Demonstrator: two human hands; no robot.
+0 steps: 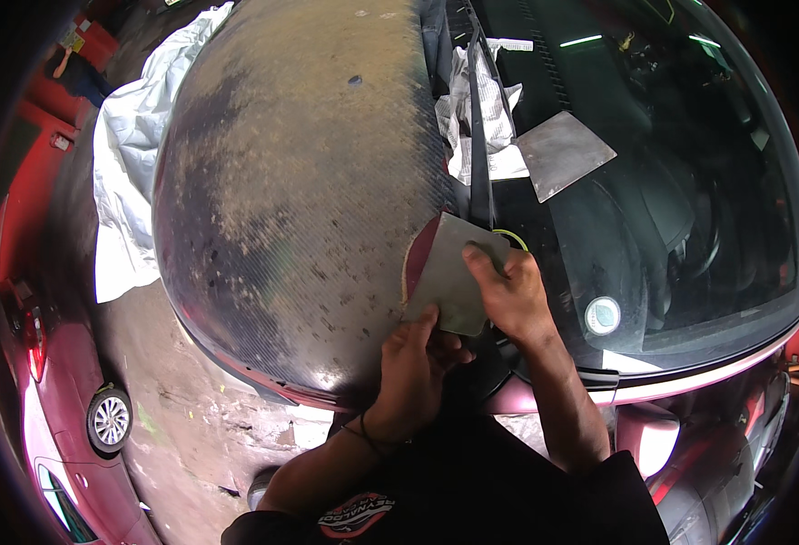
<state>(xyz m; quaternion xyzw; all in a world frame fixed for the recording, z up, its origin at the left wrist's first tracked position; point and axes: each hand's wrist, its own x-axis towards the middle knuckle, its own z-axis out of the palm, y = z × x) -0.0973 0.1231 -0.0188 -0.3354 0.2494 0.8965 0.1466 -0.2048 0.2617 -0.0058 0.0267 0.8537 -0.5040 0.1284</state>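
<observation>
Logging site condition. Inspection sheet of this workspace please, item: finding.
Surface: curved car hood, dark weave pattern, mottled with tan patches.
Job's things: grey sheet held at the hood's edge; second grey sheet lying at the windshield.
Clutter: crumpled newspaper between hood and windshield; whitish sheeting beyond the hood.
Hands: right hand grips the held sheet; left hand at its lower edge, fingers partly hidden.
Cables: none certain; thin yellow-green loop, kind unclear.
Surroundings: maroon car, another person.
</observation>
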